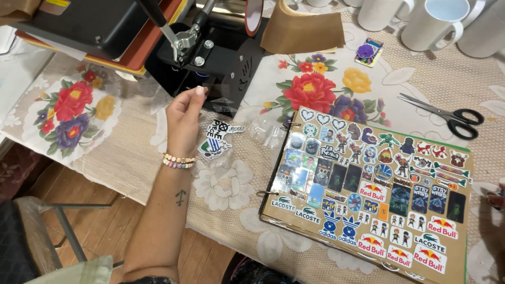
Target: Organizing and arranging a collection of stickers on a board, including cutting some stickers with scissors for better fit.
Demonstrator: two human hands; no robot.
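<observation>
Right hand (495, 200) mostly beyond the frame edge; mugs (436, 21) cropped above.
</observation>
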